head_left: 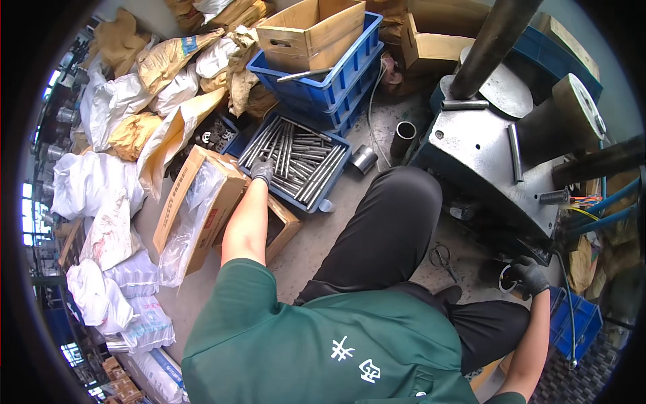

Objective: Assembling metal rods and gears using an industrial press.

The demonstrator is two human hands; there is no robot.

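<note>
Rods (301,156) lie in blue crate (342,165), probably parked near the knee (410,195) for easy reach; left hand (262,170) rests fingers-down on them, can't tell if gripping; right hand (528,277) curled closed on shiny ring (500,279)

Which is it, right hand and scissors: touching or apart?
Apart. The head view shows a plain gap between the right hand and the scissors, which lie off to its left.
</note>
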